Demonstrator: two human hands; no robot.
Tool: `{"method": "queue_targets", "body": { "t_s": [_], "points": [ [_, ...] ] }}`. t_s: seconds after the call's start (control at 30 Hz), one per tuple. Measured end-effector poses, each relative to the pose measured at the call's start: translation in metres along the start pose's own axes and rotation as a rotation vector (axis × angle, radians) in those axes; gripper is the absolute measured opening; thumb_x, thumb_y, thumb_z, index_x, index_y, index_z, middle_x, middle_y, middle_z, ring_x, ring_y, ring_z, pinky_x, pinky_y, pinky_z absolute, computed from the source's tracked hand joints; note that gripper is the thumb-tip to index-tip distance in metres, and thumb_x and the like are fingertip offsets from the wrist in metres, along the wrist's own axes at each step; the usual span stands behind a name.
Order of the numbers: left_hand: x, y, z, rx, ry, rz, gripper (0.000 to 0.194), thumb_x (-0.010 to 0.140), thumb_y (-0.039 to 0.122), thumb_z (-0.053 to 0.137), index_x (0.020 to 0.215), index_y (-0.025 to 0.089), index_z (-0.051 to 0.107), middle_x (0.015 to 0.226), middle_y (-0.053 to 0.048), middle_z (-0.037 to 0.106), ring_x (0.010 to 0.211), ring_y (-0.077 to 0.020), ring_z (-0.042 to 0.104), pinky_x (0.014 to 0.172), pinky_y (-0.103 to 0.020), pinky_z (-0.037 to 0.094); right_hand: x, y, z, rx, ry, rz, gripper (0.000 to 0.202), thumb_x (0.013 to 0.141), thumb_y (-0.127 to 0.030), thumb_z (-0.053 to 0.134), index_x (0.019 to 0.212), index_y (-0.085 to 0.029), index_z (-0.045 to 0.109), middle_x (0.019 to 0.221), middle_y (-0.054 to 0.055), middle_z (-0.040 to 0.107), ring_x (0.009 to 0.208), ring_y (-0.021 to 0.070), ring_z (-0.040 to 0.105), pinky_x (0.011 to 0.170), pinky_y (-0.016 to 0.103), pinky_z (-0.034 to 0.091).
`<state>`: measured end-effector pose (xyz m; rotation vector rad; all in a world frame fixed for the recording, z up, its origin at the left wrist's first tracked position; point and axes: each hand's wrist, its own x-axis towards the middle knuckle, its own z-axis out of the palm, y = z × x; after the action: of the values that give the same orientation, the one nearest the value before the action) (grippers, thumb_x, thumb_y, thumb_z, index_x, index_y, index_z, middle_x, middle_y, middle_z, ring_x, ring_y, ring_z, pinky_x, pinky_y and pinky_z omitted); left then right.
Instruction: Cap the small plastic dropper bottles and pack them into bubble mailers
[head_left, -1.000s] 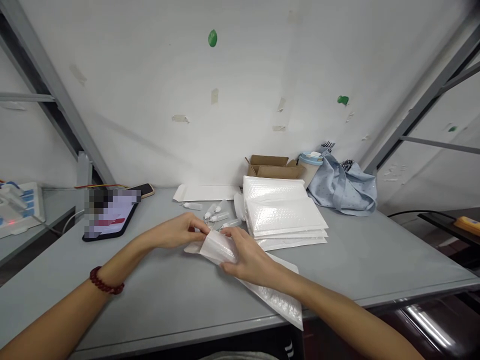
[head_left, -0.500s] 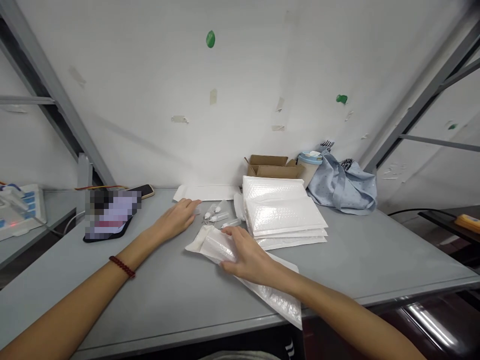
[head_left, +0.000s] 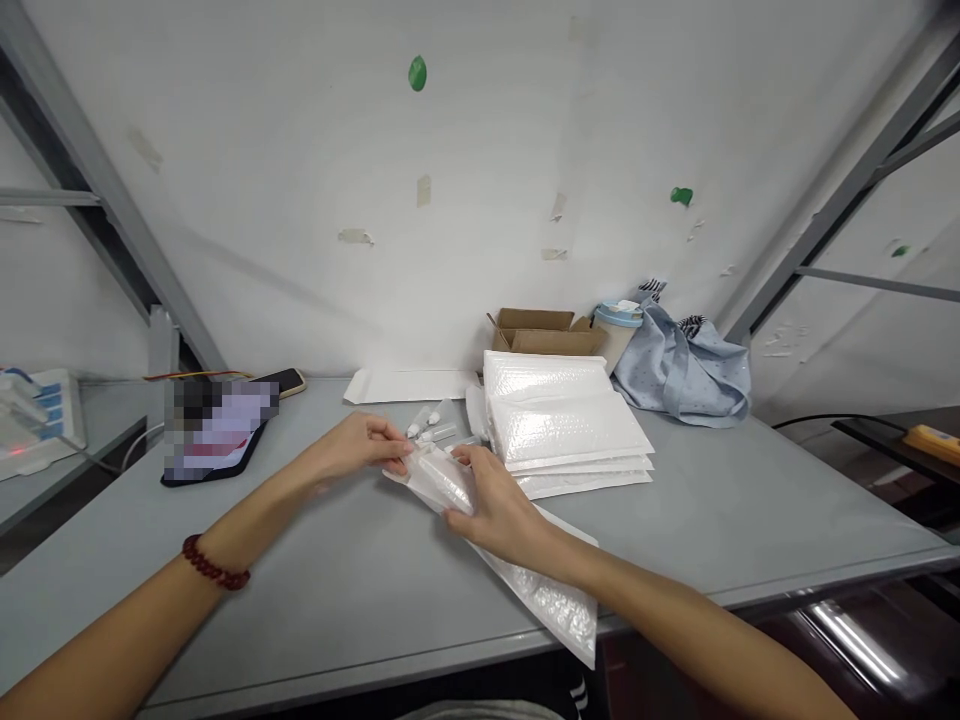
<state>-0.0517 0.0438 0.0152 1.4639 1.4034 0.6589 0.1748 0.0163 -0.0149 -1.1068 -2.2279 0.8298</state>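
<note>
A white bubble mailer (head_left: 555,600) lies slantwise at the front of the table, its lower corner past the edge. My right hand (head_left: 499,510) is closed around its upper part, thumb on the near side and fingers on the far side. At the mailer's upper left end, my left hand (head_left: 371,445) is closed with its fingertips on the white material. Whether a small bottle is also between those fingers is hidden. Just beyond lie several small clear bottles (head_left: 439,432) with white tips.
Right of the bottles is a stack of white bubble mailers (head_left: 566,425). Behind it stand a brown cardboard box (head_left: 547,340), a lidded cup (head_left: 616,335) and a light blue cloth bag (head_left: 694,375). A flat white mailer (head_left: 420,384) lies along the wall. Phones (head_left: 217,440) are at left.
My left hand has moved back from beside the small bottles to the mailer's end, and its fingers have closed there. My right hand keeps its hold on the mailer.
</note>
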Motion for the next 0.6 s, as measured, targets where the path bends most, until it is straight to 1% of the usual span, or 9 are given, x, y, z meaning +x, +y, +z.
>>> {"method": "queue_targets", "body": {
  "t_s": [0.07, 0.13, 0.2, 0.27, 0.33, 0.4, 0.47, 0.53, 0.6],
  "points": [
    [-0.002, 0.0, 0.006, 0.042, -0.115, 0.014, 0.024, 0.071, 0.04, 0.067, 0.069, 0.016, 0.069, 0.064, -0.001, 0.068, 0.064, -0.0163, 0.062, 0.066, -0.027, 0.047, -0.001, -0.001, 0.0, 0.015, -0.026, 0.015, 0.064, 0.068, -0.024, 0.065, 0.125, -0.014, 0.039, 0.125, 0.014, 0.048, 0.119, 0.0269, 0.044, 0.101, 0.045, 0.037],
    [-0.005, 0.002, 0.009, 0.143, -0.226, 0.074, 0.025, 0.073, 0.038, 0.063, 0.06, 0.017, 0.068, 0.055, 0.001, 0.061, 0.056, -0.0131, 0.054, 0.057, -0.024, 0.041, -0.003, -0.005, 0.0, 0.041, -0.077, 0.049, 0.07, 0.065, -0.026, 0.069, 0.127, -0.014, 0.039, 0.127, 0.015, 0.046, 0.12, 0.0273, 0.044, 0.101, 0.044, 0.038],
    [-0.008, 0.005, 0.009, 0.221, -0.281, 0.114, 0.026, 0.074, 0.036, 0.062, 0.057, 0.017, 0.068, 0.05, 0.003, 0.055, 0.053, -0.0112, 0.047, 0.052, -0.023, 0.036, -0.005, -0.009, -0.002, 0.04, -0.122, 0.063, 0.072, 0.065, -0.026, 0.07, 0.129, -0.012, 0.04, 0.129, 0.016, 0.046, 0.122, 0.0275, 0.043, 0.102, 0.043, 0.038],
    [-0.009, 0.007, 0.008, 0.238, -0.283, 0.084, 0.022, 0.072, 0.033, 0.062, 0.059, 0.017, 0.069, 0.052, 0.002, 0.055, 0.053, -0.0112, 0.047, 0.05, -0.022, 0.036, -0.006, -0.014, -0.004, 0.001, -0.156, 0.045, 0.073, 0.067, -0.027, 0.07, 0.132, -0.011, 0.039, 0.129, 0.016, 0.045, 0.124, 0.028, 0.04, 0.102, 0.043, 0.037],
    [-0.008, 0.007, 0.01, 0.219, -0.247, 0.009, 0.021, 0.071, 0.032, 0.062, 0.059, 0.016, 0.068, 0.053, 0.001, 0.058, 0.053, -0.0117, 0.049, 0.05, -0.022, 0.038, -0.008, -0.018, -0.007, -0.057, -0.207, 0.026, 0.082, 0.067, -0.034, 0.072, 0.137, -0.012, 0.035, 0.129, 0.016, 0.045, 0.123, 0.0303, 0.039, 0.101, 0.046, 0.037],
    [-0.006, 0.005, 0.013, 0.198, -0.191, -0.057, 0.021, 0.069, 0.032, 0.062, 0.056, 0.015, 0.065, 0.053, -0.001, 0.059, 0.051, -0.0121, 0.051, 0.049, -0.023, 0.039, -0.009, -0.02, -0.009, -0.123, -0.272, 0.008, 0.098, 0.061, -0.042, 0.077, 0.142, -0.014, 0.029, 0.129, 0.016, 0.043, 0.122, 0.0332, 0.038, 0.1, 0.051, 0.036],
    [-0.004, 0.003, 0.016, 0.191, -0.145, -0.077, 0.022, 0.067, 0.033, 0.063, 0.055, 0.016, 0.062, 0.052, -0.001, 0.059, 0.05, -0.0127, 0.052, 0.048, -0.023, 0.04, -0.01, -0.021, -0.01, -0.186, -0.326, -0.029, 0.109, 0.056, -0.044, 0.08, 0.145, -0.014, 0.024, 0.132, 0.018, 0.04, 0.122, 0.0353, 0.036, 0.1, 0.054, 0.034],
    [-0.004, 0.001, 0.02, 0.205, -0.129, -0.068, 0.023, 0.067, 0.035, 0.062, 0.054, 0.016, 0.06, 0.051, -0.002, 0.059, 0.05, -0.0133, 0.052, 0.047, -0.023, 0.041, -0.01, -0.021, -0.009, -0.22, -0.354, -0.061, 0.109, 0.056, -0.041, 0.079, 0.145, -0.013, 0.022, 0.134, 0.019, 0.039, 0.122, 0.0358, 0.036, 0.1, 0.054, 0.033],
    [-0.005, -0.001, 0.022, 0.25, -0.121, -0.054, 0.027, 0.068, 0.036, 0.058, 0.051, 0.017, 0.057, 0.05, -0.001, 0.057, 0.047, -0.0127, 0.05, 0.046, -0.023, 0.039, -0.009, -0.02, -0.008, -0.204, -0.327, -0.059, 0.099, 0.061, -0.036, 0.075, 0.144, -0.012, 0.025, 0.133, 0.019, 0.041, 0.121, 0.0347, 0.037, 0.1, 0.052, 0.034]
  ]
}}
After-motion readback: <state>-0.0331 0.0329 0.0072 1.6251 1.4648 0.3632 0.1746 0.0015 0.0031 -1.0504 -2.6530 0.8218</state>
